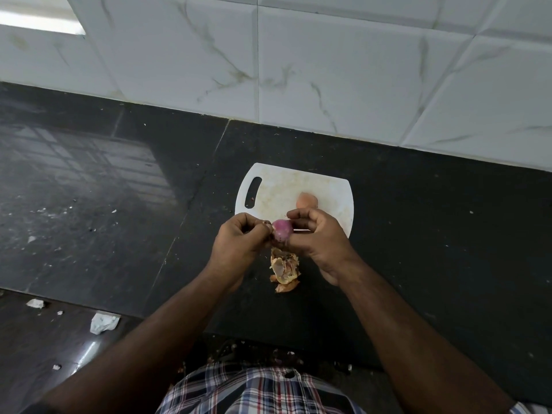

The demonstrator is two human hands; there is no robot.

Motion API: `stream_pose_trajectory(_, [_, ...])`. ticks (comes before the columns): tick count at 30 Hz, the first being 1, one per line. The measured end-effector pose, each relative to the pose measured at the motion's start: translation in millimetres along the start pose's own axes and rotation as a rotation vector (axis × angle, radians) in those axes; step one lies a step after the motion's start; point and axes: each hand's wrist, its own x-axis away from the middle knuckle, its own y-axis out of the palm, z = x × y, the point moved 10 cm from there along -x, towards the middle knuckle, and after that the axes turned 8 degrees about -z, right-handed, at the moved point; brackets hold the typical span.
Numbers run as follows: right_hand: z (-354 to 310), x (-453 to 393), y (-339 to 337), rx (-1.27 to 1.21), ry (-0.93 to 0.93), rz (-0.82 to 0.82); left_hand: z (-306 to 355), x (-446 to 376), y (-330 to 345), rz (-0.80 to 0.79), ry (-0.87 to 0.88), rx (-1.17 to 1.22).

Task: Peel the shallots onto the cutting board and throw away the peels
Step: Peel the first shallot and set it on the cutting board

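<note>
Shirt [263, 389]: checked cloth at the bottom edge, nearest of all, below both forearms.
Peel pile [284, 270]: dry tan skins heaped on the dark counter [418, 219], just under the grip and a little nearer than it.
Left hand [239, 237]: fingers curled tight, thumb and fingertips pinching the left end of the shallot [281, 230], where a scrap of brown skin shows.
Right hand [316, 234]: clenched round the shallot's right side, fingers curled over its top and thumb beneath.
Shallot: purple and mostly bare of skin, held between the two hands, raised over the near edge of the cutting board [298, 180].
Cutting board: white, stained, handle slot on its left, lying flat just beyond the grip.
Second shallot [306, 201]: pale orange, resting on the board just past the right hand's fingers.
Paper scraps [104, 322]: white bits well to the left of the grip.
Tiled wall [328, 70]: white marbled tiles, farthest back.
</note>
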Motion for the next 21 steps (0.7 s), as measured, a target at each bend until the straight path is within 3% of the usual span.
stream_pose_trajectory(8, [-3.5, 0.5, -2.7, -0.059, -0.020, 0.003, -16.6, 1.5, 4.2, -0.056, -0.119, 0.240])
stream_pose_trajectory(21, [-6.0, -0.7, 3.2, -0.022, 0.030, -0.063, -1.3, 1.8, 14.6, -0.277, -0.099, -0.003])
